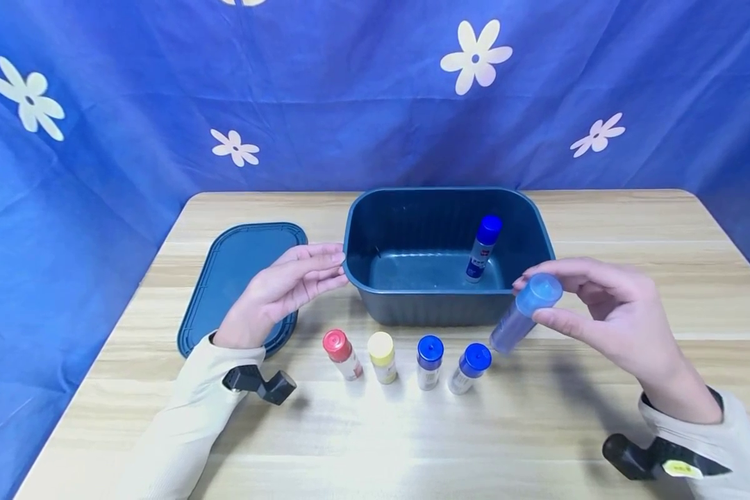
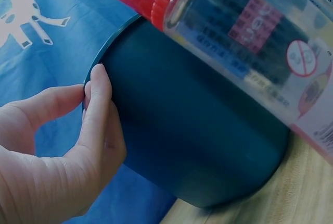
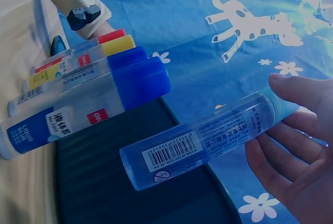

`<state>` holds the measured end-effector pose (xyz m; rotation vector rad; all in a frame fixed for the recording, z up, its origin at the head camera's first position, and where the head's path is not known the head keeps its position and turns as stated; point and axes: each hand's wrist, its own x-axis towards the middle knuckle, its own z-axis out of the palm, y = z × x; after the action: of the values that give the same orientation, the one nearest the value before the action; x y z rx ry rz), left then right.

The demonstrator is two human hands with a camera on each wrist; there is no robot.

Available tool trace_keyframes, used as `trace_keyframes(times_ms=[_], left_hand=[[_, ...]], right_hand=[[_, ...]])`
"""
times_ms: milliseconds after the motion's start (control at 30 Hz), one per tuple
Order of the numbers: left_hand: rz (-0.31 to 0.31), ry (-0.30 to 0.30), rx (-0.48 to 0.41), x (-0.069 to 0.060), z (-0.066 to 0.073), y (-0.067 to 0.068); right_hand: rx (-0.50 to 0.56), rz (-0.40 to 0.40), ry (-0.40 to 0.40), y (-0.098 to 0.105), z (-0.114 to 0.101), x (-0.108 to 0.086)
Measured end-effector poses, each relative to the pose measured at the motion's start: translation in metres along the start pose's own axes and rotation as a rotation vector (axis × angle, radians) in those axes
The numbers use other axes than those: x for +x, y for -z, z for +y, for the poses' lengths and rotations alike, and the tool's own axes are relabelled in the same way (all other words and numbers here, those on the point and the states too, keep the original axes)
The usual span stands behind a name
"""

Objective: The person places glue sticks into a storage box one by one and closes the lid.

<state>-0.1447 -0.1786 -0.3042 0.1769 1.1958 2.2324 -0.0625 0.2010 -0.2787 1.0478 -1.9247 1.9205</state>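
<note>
My right hand (image 1: 621, 316) pinches a blue-tinted liquid glue bottle (image 1: 514, 326) by its light blue cap, tilted at the front right corner of a dark teal bin (image 1: 431, 305). In the right wrist view the bottle's barcode (image 3: 171, 151) faces the camera. My left hand (image 1: 287, 288) grips the bin's left rim between thumb and fingers. Inside the bin, a glue bottle with a dark blue cap (image 1: 482, 250) leans at the right. Before the bin stand a red-capped bottle (image 1: 344, 354), a yellow-capped bottle (image 1: 383, 357) and two blue-capped bottles (image 1: 429, 361).
A dark teal lid (image 1: 240, 267) lies on the wooden table (image 1: 631, 236) left of the bin, partly behind my left hand and forearm. A blue cloth with white flowers (image 1: 350, 97) hangs behind the table.
</note>
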Motion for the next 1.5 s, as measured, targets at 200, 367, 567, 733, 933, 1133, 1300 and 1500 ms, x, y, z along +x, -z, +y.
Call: trace_keyframes(times_ms=[200,367,567,733,933,1133,1300,1500], left_hand=[[-0.014,0.0,-0.054,0.001,0.001,0.0],[0.006,0.0,-0.019,-0.001,0.0,0.0],[0.044,0.005,0.005,-0.001,-0.001,0.0],[0.004,-0.004,-0.007,0.0,0.001,0.0],[0.021,0.005,-0.004,0.001,0.003,0.0],[-0.012,-0.003,-0.032,0.003,0.005,0.001],[0.06,0.022,-0.032,0.001,0.005,0.001],[0.122,0.041,0.002,0.001,0.004,-0.001]], right_hand=[[0.008,0.02,-0.006,-0.002,-0.003,0.006],[0.035,0.036,0.014,-0.002,-0.005,0.012],[0.089,0.067,0.042,-0.002,-0.008,0.021],[0.127,0.082,0.059,-0.001,-0.01,0.029],[0.118,0.086,0.053,0.0,-0.012,0.037],[0.121,0.093,0.054,0.002,-0.013,0.043],[0.13,0.092,0.064,0.003,-0.013,0.047],[0.142,0.103,0.066,0.005,-0.014,0.049]])
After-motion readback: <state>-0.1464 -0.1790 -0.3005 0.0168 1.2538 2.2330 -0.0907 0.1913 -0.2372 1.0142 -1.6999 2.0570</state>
